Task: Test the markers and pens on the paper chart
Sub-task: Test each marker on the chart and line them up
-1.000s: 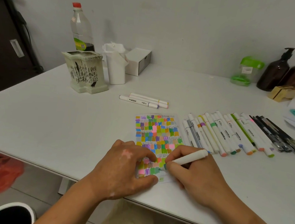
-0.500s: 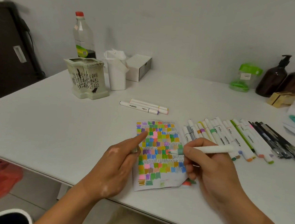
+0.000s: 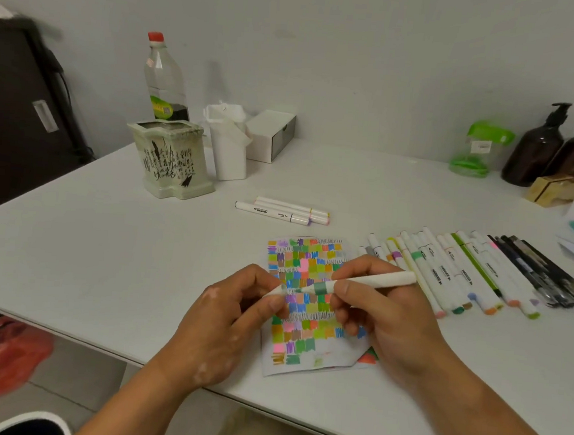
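paper chart point(image 3: 305, 253): lower middle covered | red bag point(image 3: 3, 359): blurred, cut by left edge

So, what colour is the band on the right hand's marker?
The band is green, clearest in head view.

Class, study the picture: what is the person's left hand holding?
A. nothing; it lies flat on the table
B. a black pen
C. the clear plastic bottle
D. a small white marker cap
D: the left hand pinches the small white marker cap just short of the tip of the white marker with a green band, which the right hand grips over the coloured paper chart.
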{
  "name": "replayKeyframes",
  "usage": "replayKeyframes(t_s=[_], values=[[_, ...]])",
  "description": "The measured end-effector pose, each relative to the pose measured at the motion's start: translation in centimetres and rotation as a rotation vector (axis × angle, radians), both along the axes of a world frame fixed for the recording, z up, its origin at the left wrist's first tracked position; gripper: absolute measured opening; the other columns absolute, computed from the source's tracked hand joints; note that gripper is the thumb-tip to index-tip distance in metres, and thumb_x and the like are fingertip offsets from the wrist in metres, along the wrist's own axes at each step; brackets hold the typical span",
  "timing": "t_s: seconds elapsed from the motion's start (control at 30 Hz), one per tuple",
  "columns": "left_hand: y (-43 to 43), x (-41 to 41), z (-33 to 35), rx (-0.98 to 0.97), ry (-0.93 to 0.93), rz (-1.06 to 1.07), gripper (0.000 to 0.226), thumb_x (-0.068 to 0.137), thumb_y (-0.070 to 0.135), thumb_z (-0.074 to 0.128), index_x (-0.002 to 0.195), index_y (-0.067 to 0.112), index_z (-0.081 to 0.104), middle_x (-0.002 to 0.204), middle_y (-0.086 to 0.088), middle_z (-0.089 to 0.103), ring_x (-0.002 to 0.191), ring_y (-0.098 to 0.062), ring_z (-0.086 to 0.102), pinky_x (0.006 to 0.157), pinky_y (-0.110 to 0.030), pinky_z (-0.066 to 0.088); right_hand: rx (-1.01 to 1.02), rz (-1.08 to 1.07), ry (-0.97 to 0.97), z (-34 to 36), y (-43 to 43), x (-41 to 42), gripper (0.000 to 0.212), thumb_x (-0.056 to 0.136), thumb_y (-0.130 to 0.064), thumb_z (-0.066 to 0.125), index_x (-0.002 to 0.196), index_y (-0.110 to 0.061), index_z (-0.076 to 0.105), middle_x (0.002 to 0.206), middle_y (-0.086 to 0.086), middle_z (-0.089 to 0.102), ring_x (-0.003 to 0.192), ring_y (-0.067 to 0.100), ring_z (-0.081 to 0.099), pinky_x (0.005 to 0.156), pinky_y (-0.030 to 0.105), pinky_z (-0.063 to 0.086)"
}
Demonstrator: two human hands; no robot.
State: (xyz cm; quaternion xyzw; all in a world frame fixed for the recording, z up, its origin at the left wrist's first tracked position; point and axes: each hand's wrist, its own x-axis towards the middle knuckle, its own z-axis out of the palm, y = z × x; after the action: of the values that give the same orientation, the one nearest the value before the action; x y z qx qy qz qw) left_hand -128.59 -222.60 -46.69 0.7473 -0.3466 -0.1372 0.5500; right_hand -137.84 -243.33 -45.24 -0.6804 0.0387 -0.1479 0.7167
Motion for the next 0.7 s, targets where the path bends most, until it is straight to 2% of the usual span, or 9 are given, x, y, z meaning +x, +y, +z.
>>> replayKeyframes(t_s=[0.1, 0.2, 0.37, 0.53, 0.7], values=[[-0.1, 0.0, -0.2, 0.016, 0.001, 0.012, 0.026, 0.083, 0.050, 0.057, 0.095, 0.028, 0.065, 0.105, 0.029, 0.070, 0.101, 0.004, 0.067, 0.068, -0.012, 0.056, 0.016, 0.008, -0.018, 0.0, -0.1, -0.1, 0.005, 0.078, -0.020, 0.073, 0.081, -0.018, 0.074, 0.070, 0.011, 0.069, 0.058, 0.018, 0.062, 0.046, 0.024, 0.046], [-0.2, -0.1, -0.2, 0.032, -0.012, 0.000, 0.025, 0.083, 0.049, 0.056, 0.097, 0.031, 0.065, 0.104, 0.031, 0.069, 0.100, 0.005, 0.068, 0.070, -0.012, 0.056, -0.015, 0.033, -0.030, 0.1, 0.1, -0.1, 0.007, 0.077, -0.023, 0.074, 0.083, -0.019, 0.076, 0.069, 0.009, 0.069, 0.060, 0.019, 0.063, 0.047, 0.024, 0.047], [-0.2, 0.0, 0.0, 0.038, -0.048, -0.012, 0.029, 0.084, 0.052, 0.055, 0.100, 0.032, 0.068, 0.100, 0.025, 0.072, 0.095, 0.000, 0.070, 0.071, -0.012, 0.055, -0.092, 0.066, -0.021, 0.0, 0.6, -0.2, 0.007, 0.084, -0.015, 0.074, 0.089, -0.018, 0.077, 0.073, 0.012, 0.072, 0.063, 0.020, 0.066, 0.050, 0.026, 0.050], [0.1, 0.2, -0.1, 0.017, -0.029, -0.043, 0.030, 0.085, 0.053, 0.055, 0.101, 0.032, 0.070, 0.099, 0.017, 0.074, 0.097, -0.008, 0.071, 0.076, -0.019, 0.058, -0.138, 0.078, -0.002, 0.0, 1.1, -0.1, 0.005, 0.085, -0.018, 0.075, 0.089, -0.019, 0.077, 0.076, 0.013, 0.074, 0.068, 0.024, 0.070, 0.055, 0.028, 0.054], [0.3, 0.3, -0.2, -0.013, -0.042, -0.031, 0.022, 0.087, 0.046, 0.058, 0.097, 0.030, 0.070, 0.095, 0.017, 0.074, 0.094, -0.009, 0.071, 0.072, -0.014, 0.055, -0.123, 0.098, -0.001, 0.2, 1.5, 0.2, 0.004, 0.085, -0.016, 0.075, 0.087, -0.019, 0.078, 0.080, 0.013, 0.076, 0.071, 0.024, 0.074, 0.062, 0.026, 0.057]])
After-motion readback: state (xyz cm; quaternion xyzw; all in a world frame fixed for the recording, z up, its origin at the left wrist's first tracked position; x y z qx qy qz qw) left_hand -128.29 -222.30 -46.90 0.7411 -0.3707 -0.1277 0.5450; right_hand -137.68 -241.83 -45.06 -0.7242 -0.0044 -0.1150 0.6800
